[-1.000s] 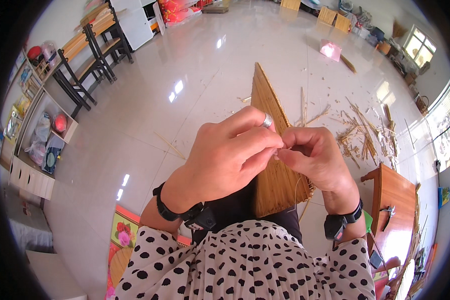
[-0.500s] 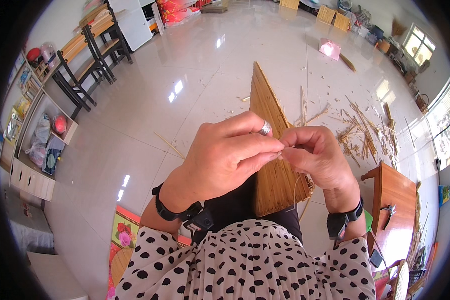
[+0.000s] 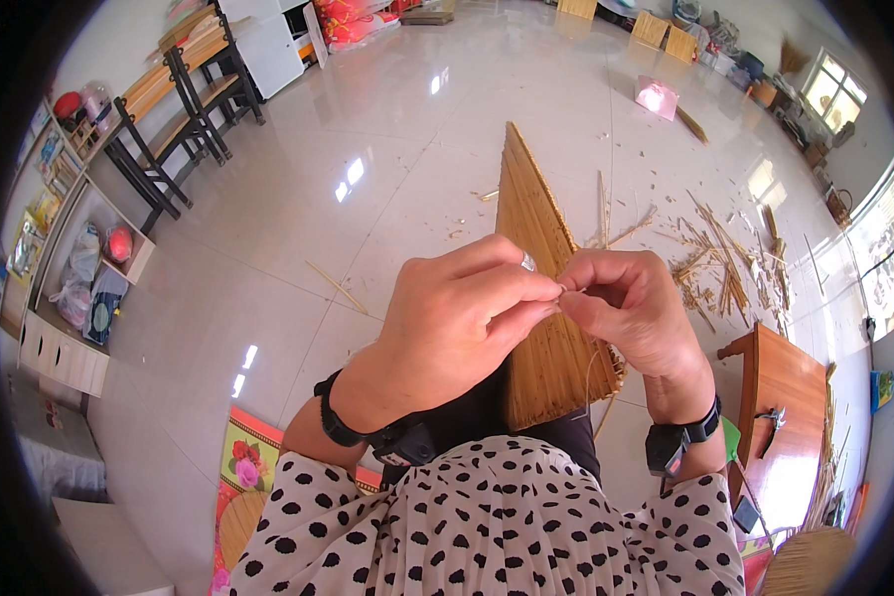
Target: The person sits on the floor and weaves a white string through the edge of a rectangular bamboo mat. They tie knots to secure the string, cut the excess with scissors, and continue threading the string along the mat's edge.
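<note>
Polka-dot sleeves fill the lower edge of the head view, and both forearms rise from them, each with a black wrist strap. The left hand and the right hand meet fingertip to fingertip in front of the chest. The left grip is clenched, thumb pressed against the forefinger, with a small shiny metal piece showing just above the knuckles; what it pinches is too small to name. The right grip pinches too, on a fine pale thread that drops from the fingertips in a loose curve toward the lap.

Under and behind the hands lies the bamboo-slat mat. Its near end rests against the dark lap and its long axis runs straight away from the person, narrowing to a point on the floor. The slats run along that same axis.

Beyond the mat, to the right, loose bamboo strips lie scattered on the glossy tiled floor, well apart from the hands. A single thin stick lies on the left. A brown wooden worktop stands at the right. Farther off on the left are black-framed wooden benches and white shelves with bags.
</note>
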The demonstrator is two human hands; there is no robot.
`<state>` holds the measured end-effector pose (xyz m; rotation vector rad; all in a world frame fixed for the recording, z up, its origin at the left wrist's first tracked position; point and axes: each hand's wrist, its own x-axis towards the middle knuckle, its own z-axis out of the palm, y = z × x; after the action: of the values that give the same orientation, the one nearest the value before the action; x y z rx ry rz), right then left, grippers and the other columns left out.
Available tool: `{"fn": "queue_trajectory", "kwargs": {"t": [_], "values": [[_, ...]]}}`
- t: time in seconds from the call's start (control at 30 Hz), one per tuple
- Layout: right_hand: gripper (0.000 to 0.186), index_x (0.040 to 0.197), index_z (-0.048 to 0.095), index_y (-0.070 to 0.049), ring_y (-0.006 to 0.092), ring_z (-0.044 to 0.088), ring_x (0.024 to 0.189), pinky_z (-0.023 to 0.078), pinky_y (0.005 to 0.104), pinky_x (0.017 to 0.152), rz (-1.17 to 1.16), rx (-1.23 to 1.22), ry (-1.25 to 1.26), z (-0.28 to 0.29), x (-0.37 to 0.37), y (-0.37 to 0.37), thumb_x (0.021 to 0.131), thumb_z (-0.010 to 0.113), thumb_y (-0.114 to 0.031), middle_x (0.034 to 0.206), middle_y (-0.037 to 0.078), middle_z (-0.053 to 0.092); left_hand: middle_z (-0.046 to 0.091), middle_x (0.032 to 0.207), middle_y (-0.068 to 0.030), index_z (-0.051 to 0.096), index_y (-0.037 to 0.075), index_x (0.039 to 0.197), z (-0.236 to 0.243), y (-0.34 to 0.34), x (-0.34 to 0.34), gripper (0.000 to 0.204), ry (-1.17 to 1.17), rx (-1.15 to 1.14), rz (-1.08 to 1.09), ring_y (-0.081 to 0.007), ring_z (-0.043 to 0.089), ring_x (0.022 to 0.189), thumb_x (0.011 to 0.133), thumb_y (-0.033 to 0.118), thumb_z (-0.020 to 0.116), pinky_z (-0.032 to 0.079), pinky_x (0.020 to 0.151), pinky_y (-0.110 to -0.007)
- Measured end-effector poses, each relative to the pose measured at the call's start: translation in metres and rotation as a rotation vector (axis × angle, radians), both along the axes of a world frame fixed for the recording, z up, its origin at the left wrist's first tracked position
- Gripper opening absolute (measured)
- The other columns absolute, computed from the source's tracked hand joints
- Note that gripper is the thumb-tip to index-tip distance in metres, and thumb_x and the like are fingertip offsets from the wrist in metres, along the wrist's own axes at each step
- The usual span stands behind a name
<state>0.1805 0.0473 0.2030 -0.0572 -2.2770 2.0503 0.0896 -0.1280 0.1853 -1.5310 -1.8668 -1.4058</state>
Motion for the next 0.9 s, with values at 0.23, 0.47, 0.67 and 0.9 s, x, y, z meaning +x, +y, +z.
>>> {"fn": "queue_trajectory", "kwargs": {"t": [0.23, 0.47, 0.67, 0.9], "values": [[0.008, 0.089, 0.067, 0.004, 0.0016, 0.053, 0.067, 0.042, 0.0173, 0.058, 0.003, 0.069, 0.042, -0.004, -0.001, 0.004, 0.085, 0.067, -0.004, 0.077, -0.001, 0.063, 0.059, 0.072, -0.0037, 0.061, 0.002, 0.082, -0.006, 0.002, 0.002, 0.019, 0.006, -0.017, 0.030, -0.0107, 0.056, 0.054, 0.071, -0.009, 0.072, 0.042, 0.047, -0.023], [0.006, 0.085, 0.069, 0.003, 0.0045, 0.057, 0.068, 0.046, 0.0200, 0.060, 0.034, 0.070, 0.072, 0.001, -0.005, 0.006, 0.083, 0.071, -0.003, 0.075, 0.001, 0.065, 0.058, 0.073, -0.0038, 0.056, 0.003, 0.083, -0.005, 0.001, -0.002, 0.016, -0.166, -0.008, -0.067, -0.0110, 0.056, 0.054, 0.078, -0.006, 0.068, 0.044, 0.049, -0.022], [0.006, 0.084, 0.070, 0.003, 0.0048, 0.057, 0.068, 0.046, 0.0200, 0.060, 0.021, 0.057, 0.055, 0.001, -0.005, 0.005, 0.082, 0.071, -0.003, 0.074, 0.001, 0.065, 0.056, 0.075, -0.0030, 0.054, 0.000, 0.085, 0.007, -0.009, -0.001, 0.008, -0.380, -0.043, -0.170, -0.0066, 0.053, 0.057, 0.085, -0.004, 0.061, 0.042, 0.052, -0.020], [0.014, 0.090, 0.069, 0.001, 0.0025, 0.048, 0.058, 0.039, 0.0186, 0.053, -0.200, 0.287, 0.107, 0.005, -0.003, -0.002, 0.077, 0.073, -0.004, 0.080, -0.001, 0.063, 0.054, 0.074, -0.0027, 0.052, 0.001, 0.087, 0.008, -0.010, -0.008, 0.009, -0.402, 0.028, -0.183, -0.0059, 0.050, 0.055, 0.087, -0.004, 0.060, 0.040, 0.050, -0.021]]}}
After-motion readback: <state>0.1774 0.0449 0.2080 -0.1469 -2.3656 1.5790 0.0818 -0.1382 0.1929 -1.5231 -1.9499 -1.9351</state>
